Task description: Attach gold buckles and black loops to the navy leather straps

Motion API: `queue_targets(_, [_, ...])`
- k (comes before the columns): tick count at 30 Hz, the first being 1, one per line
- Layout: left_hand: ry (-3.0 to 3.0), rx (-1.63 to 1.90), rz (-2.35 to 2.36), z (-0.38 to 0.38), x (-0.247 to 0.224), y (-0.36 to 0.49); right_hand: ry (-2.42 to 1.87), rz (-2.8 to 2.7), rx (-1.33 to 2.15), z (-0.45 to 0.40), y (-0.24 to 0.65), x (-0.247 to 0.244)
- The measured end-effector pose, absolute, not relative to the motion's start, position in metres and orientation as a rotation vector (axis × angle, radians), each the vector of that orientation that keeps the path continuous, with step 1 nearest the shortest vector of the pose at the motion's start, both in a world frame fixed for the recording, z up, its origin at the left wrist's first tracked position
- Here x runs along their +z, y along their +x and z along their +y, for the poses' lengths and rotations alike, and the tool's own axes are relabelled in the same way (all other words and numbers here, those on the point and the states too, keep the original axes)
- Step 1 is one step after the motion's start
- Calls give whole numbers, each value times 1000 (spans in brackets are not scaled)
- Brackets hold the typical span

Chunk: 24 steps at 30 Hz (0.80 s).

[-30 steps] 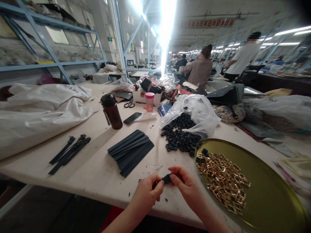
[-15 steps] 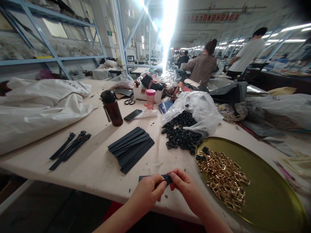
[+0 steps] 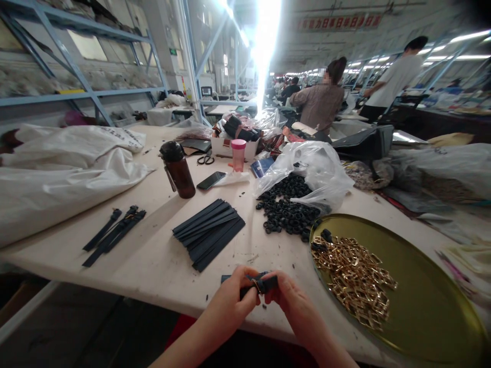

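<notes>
Between my hands, at the table's near edge, is a dark strap (image 3: 271, 282) with a small gold buckle (image 3: 256, 284) on it. My left hand (image 3: 240, 294) is closed around the strap left of the buckle. From the right, my right hand (image 3: 289, 296) pinches the strap's folded end. Fingers cover part of the strap. Beyond my hands lies a fanned stack of dark flat straps (image 3: 210, 230). Right of my right hand, gold buckles (image 3: 358, 276) are heaped on a round gold tray (image 3: 429, 301). Black loops (image 3: 287, 212) are piled behind them.
Several buckled straps (image 3: 115, 235) lie at the left. A dark bottle (image 3: 178, 171), a phone (image 3: 211, 180), a pink-lidded cup (image 3: 238, 156) and scissors (image 3: 205, 159) stand or lie farther back. A clear plastic bag (image 3: 318, 174) covers part of the loops. Two people are beyond the table.
The strap's right end now shows folded over in my right fingers, and the gold buckle has come into sight between my hands. The view has shifted slightly.
</notes>
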<state>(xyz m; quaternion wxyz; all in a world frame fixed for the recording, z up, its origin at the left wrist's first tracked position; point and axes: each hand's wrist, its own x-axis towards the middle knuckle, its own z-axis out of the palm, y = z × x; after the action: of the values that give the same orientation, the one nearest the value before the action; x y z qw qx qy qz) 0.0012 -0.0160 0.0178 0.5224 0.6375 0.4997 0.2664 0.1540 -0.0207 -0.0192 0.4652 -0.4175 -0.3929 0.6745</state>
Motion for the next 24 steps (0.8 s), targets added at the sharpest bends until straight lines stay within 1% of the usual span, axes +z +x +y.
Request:
queue_targets(5, [1638, 542, 1391, -16, 13, -3, -1038, -824, 1768, -28, 153, -23])
queue_targets(7, [1670, 479, 1466, -17, 13, -4, -1028, -772, 1864, -30, 151, -27])
queue_targets(11, [1761, 378, 1524, -18, 13, -4, -881, -610, 2124, -33, 149, -34])
queue_targets(15, [1778, 370, 1539, -18, 12, -3, -765, -510, 2230, -36, 149, -37])
queue_targets(19, [1773, 395, 1545, -20, 15, -4, -720, -528, 2208, -38, 151, -35])
queue_targets(24, [1490, 548, 1262, -21, 29, -3, -828, -745, 1944, -36, 154, -21])
